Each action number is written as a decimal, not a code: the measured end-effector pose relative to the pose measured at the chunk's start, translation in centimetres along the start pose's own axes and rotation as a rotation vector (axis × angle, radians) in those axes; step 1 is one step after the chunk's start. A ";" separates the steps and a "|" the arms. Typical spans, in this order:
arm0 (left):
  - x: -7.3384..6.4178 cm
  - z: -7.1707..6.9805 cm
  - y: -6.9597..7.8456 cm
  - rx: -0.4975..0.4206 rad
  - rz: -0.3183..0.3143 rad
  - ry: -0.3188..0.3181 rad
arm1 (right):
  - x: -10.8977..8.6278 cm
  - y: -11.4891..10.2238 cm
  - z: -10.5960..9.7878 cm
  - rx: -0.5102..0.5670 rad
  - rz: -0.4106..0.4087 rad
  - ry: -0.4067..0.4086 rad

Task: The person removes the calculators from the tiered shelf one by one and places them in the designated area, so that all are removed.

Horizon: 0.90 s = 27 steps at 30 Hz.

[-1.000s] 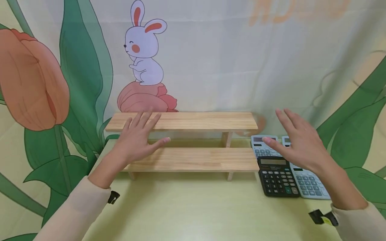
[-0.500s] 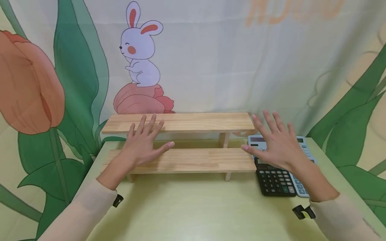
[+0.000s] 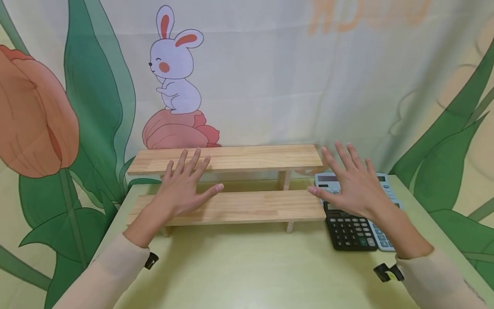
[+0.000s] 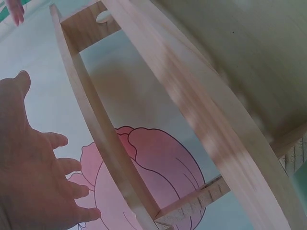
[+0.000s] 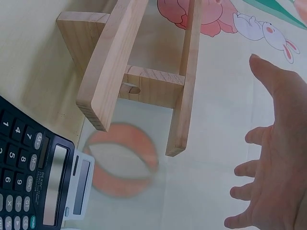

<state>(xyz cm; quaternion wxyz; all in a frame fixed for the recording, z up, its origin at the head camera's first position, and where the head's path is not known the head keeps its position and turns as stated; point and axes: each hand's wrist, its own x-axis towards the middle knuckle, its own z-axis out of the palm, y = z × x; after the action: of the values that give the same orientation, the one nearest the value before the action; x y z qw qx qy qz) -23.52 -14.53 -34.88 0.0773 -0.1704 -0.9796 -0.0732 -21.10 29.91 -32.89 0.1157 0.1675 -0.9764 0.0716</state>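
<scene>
My left hand (image 3: 181, 189) is spread with straight fingers over the left part of a two-tier wooden shelf (image 3: 239, 206); it holds nothing. On the other side, my right hand (image 3: 355, 186) hovers, fingers apart, over the shelf's right end and the calculators. A black calculator (image 3: 351, 231) lies in front of light blue calculators (image 3: 386, 184), which the right hand partly covers. In the left wrist view the left hand (image 4: 43, 167) shows apart from the shelf boards (image 4: 182, 105). The right wrist view has the right hand (image 5: 278, 153) likewise apart from the shelf (image 5: 112, 62).
The shelf stands on a pale green table (image 3: 247, 266) against a hanging cloth (image 3: 262, 86). Printed on the cloth are a white rabbit (image 3: 175, 77), tulips and green leaves. The table's right edge (image 3: 432, 219) runs beside the calculators.
Over the past second my right hand has moved left, from above the light blue calculators toward the shelf's right end, its fingers spreading. The left hand stays nearly in place; the view has shifted slightly.
</scene>
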 end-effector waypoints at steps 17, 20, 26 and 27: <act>-0.2 -0.6 0.1 -0.001 0.003 0.007 | 0.1 0.0 0.2 0.002 -0.009 0.027; -0.2 -0.7 0.2 -0.007 0.005 0.003 | 0.1 -0.1 0.2 0.004 -0.013 0.034; -0.3 -0.9 0.4 -0.012 0.003 0.002 | 0.0 -0.1 0.2 0.005 -0.005 0.034; -0.3 -0.9 0.4 -0.013 0.002 0.002 | 0.0 -0.1 0.2 0.006 -0.004 0.033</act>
<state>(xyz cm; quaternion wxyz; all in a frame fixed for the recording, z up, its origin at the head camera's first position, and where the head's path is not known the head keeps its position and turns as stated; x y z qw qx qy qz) -22.97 -14.45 -33.97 0.0774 -0.1718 -0.9789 -0.0795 -21.11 29.76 -33.04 0.1313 0.1685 -0.9739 0.0769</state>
